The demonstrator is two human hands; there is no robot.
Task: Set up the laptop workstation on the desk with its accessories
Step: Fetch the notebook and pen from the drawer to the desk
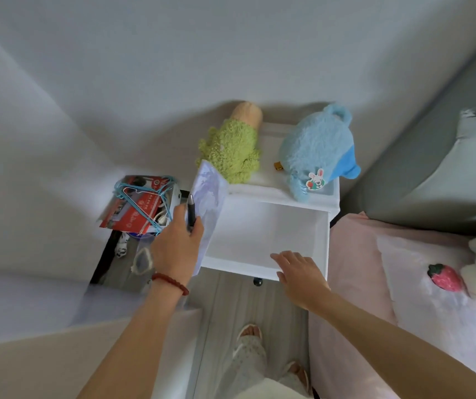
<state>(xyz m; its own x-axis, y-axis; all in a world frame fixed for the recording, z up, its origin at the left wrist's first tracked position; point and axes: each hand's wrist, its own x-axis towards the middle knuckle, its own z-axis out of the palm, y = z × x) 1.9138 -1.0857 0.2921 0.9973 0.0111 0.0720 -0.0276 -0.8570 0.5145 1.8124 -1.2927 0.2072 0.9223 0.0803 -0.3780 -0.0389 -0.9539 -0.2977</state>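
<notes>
My left hand (177, 243) grips a black pen (191, 211) together with a thin pale purple notebook (209, 197), held upright at the left edge of an open white drawer (323, 243). The drawer belongs to a white bedside cabinet (335, 201) and its inside looks bare. My right hand (300, 273) rests on the drawer's front edge, fingers spread, holding nothing. A small dark knob (257, 282) shows under the drawer front. No laptop is in view.
A green plush (232, 152) and a blue plush (316, 152) lie on the cabinet top. At left a box (133, 208) holds red papers and blue hangers. A bed (375, 254) with pink sheets and a strawberry toy (444, 276) is on the right. My feet stand on grey floor (231, 300).
</notes>
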